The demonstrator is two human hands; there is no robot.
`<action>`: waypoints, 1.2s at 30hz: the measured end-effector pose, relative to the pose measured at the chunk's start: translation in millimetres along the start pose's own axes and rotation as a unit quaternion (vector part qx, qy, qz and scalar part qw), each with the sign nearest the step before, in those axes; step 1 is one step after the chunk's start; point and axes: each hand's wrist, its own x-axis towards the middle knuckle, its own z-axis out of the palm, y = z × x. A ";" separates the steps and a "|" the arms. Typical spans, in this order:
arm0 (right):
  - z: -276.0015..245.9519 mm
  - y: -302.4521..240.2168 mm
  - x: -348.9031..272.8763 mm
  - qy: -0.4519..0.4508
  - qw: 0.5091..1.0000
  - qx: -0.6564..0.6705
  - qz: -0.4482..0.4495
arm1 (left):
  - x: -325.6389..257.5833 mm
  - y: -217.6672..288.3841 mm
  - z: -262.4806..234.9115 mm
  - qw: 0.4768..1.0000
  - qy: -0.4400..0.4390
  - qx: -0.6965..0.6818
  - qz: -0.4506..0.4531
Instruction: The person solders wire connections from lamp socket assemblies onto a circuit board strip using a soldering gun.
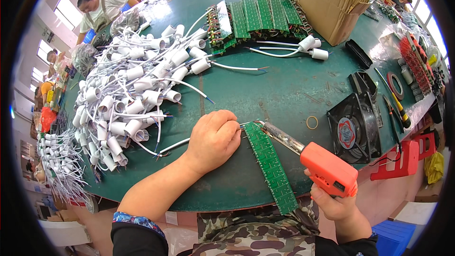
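- The right hand (pixel 334 201), off the near edge of the green surface (pixel 284 90), has its grip closed on the orange handle of a soldering gun (pixel 313 159); the tip reaches the far end of a long green circuit strip (pixel 271 166).
- That strip lies slanted, its near end overhanging the surface's edge.
- The left hand (pixel 213 140) rests beside the strip's far end, grip pinched on a white wire (pixel 173 145).
- Left of it, a heap of white lamp sockets (pixel 128 95) crowds the surface.
- Right, a black fan (pixel 353 132) sits near the edge.
- Open green room lies between the hands and the stacked green boards (pixel 258 16).
- A cardboard box (pixel 329 2) stands farthest.
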 end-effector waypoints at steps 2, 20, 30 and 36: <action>-0.1 -0.4 -1.0 0.001 1.000 -0.022 0.000 | 0.2 0.2 0.4 1.000 0.002 0.000 0.001; 0.4 8.5 -4.7 0.008 0.997 0.073 0.012 | -5.2 -2.6 -3.9 0.994 -0.024 -0.100 -0.042; -0.8 22.2 -3.1 0.005 0.999 -0.004 -0.049 | -6.1 -2.1 -2.8 0.993 -0.024 -0.105 -0.038; 0.2 19.8 -3.2 0.011 0.999 0.011 -0.036 | -6.0 1.6 -2.0 0.996 -0.001 -0.080 -0.050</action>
